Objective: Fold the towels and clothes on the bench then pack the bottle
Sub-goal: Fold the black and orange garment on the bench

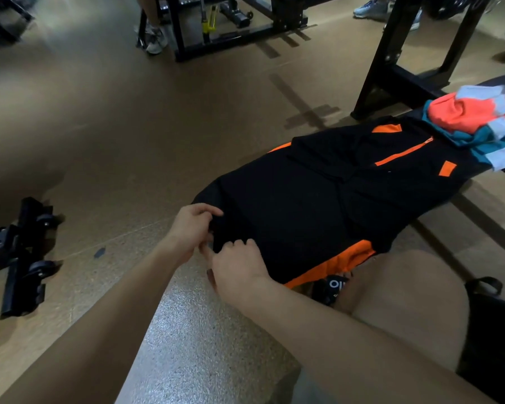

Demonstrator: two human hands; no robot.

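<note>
Black shirt (318,199) hem pinched between fingers of both hands (193,228) (236,266).

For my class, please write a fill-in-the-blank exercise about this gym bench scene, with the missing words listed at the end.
1. Both the left hand and the right hand pinch the near edge of the black garment with ______ trim.
2. That garment lies spread along the ______.
3. Beyond its zipped collar sits a crumpled pile of coral, teal and white cloth, not yet ______.

Missing words: orange; bench; folded
</note>
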